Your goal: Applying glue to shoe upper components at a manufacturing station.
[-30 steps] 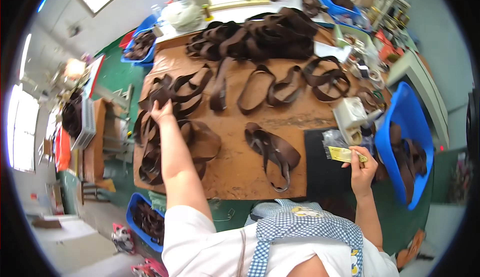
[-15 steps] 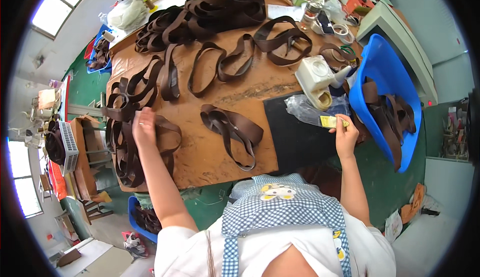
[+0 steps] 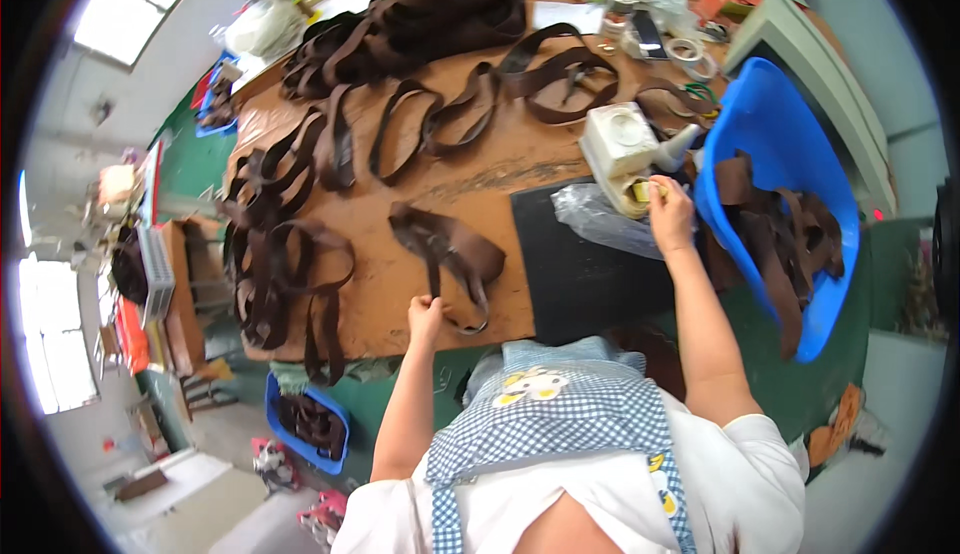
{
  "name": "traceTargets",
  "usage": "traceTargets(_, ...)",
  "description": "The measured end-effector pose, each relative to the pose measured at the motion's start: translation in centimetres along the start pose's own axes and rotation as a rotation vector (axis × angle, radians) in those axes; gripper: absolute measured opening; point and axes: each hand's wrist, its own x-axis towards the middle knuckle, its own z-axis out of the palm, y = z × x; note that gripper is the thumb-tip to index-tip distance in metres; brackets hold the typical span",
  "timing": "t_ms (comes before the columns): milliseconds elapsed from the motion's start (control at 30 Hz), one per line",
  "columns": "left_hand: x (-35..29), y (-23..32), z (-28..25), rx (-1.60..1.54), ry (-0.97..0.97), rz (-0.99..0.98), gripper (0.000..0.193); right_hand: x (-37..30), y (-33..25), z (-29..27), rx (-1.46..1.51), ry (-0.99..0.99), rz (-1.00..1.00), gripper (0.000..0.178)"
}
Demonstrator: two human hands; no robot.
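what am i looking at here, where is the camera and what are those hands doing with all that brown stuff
No robot here, just a person's two bare hands. The view comes from the left of two head-worn fisheye cameras looking down, so straight edges bend near the rim.

The left hand appears to pinch the near end of a brown strap loop. The right hand holds a small yellow tool, mostly hidden by the fingers, at the white container.

On the brown tabletop lie more brown straps, with a big heap at the far side. A black mat lies near the right hand, and a blue bin of straps stands further right.
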Motion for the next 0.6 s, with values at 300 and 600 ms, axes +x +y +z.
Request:
traceTargets(300, -7.5, 7.3, 0.4, -0.315, -0.164, -0.104, 0.065, -0.3, -0.1, -2.9, 0.06, -0.066, 0.002, 0.018)
traceTargets(600, -8.6, 8.7, 0.9, -0.405, -0.336, 0.173, 0.045, -0.4, 0.5, -2.6, 0.081, 0.052, -0.03, 0.019)
